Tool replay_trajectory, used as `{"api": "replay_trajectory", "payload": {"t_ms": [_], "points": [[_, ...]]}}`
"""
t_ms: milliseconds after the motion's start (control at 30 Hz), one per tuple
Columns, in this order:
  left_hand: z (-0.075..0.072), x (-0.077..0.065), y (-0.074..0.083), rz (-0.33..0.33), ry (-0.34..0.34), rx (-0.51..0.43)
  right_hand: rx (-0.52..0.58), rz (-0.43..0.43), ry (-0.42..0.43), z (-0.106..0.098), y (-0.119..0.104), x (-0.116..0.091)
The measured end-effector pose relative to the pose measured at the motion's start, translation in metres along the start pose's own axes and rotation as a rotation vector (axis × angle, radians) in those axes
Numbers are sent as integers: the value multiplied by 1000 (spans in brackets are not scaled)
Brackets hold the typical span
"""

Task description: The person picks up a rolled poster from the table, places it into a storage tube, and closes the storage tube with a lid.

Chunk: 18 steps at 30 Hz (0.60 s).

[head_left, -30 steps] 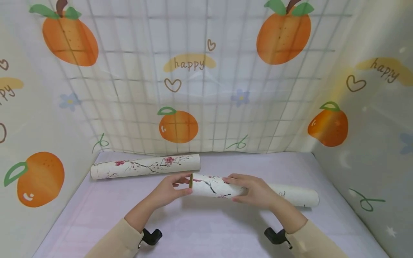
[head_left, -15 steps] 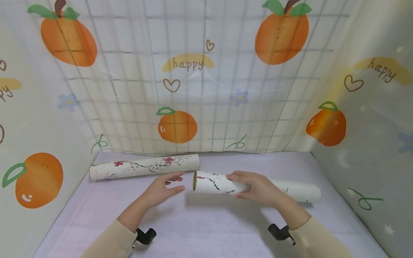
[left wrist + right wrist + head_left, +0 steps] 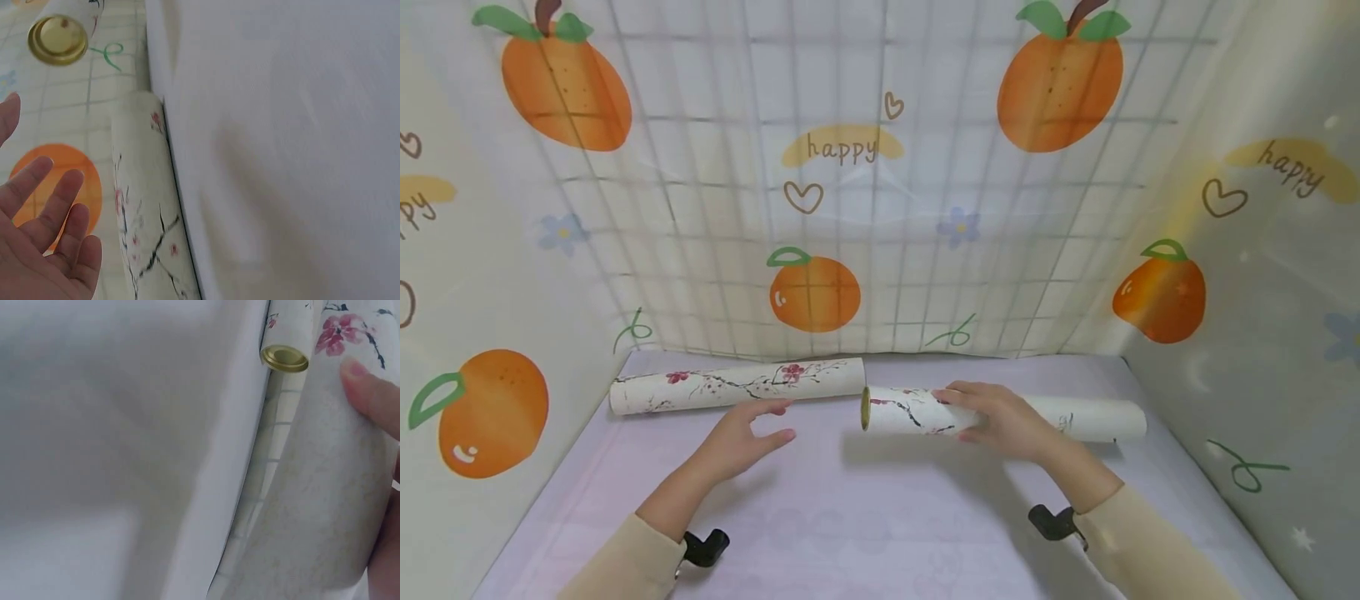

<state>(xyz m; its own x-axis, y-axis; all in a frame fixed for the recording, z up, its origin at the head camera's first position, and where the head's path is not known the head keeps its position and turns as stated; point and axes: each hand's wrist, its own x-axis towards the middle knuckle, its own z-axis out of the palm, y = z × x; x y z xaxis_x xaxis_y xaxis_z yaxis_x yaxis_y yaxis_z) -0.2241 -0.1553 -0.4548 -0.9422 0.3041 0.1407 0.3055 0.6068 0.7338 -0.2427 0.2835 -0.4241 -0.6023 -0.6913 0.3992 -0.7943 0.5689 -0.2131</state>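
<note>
My right hand (image 3: 1011, 421) grips a long white cylindrical tube (image 3: 895, 412) printed with dark branches and pink blossoms, around its middle. A gold metal end (image 3: 866, 409) faces left, and a shadow lies on the table below the tube. In the right wrist view the thumb presses on the tube's wall (image 3: 312, 475) beside a pink flower; most other fingers are hidden. My left hand (image 3: 737, 442) is apart from it, fingers spread and holding nothing. Behind that hand a second matching tube (image 3: 737, 385) lies on its side along the table's back left.
A pale lilac cloth covers the table (image 3: 865, 517). Fabric walls with orange prints enclose it; the back wall (image 3: 910, 275) rises right behind the second tube. Black wrist mounts (image 3: 706, 548) stick out below both hands.
My left hand has let go of the tube's gold end and drawn away to the left. My right hand has carried the tube slightly right and toward the back. The second tube stays put.
</note>
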Motion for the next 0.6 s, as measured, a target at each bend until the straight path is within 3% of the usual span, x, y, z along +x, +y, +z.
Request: {"api": "replay_trajectory", "payload": {"t_ms": [200,600], "points": [[-11,-7,-11,-17,31,75,-12,8,-8,2,12,3],[-25,-19,-37,63,90,234,-20,144,-78,4,34,8]]}}
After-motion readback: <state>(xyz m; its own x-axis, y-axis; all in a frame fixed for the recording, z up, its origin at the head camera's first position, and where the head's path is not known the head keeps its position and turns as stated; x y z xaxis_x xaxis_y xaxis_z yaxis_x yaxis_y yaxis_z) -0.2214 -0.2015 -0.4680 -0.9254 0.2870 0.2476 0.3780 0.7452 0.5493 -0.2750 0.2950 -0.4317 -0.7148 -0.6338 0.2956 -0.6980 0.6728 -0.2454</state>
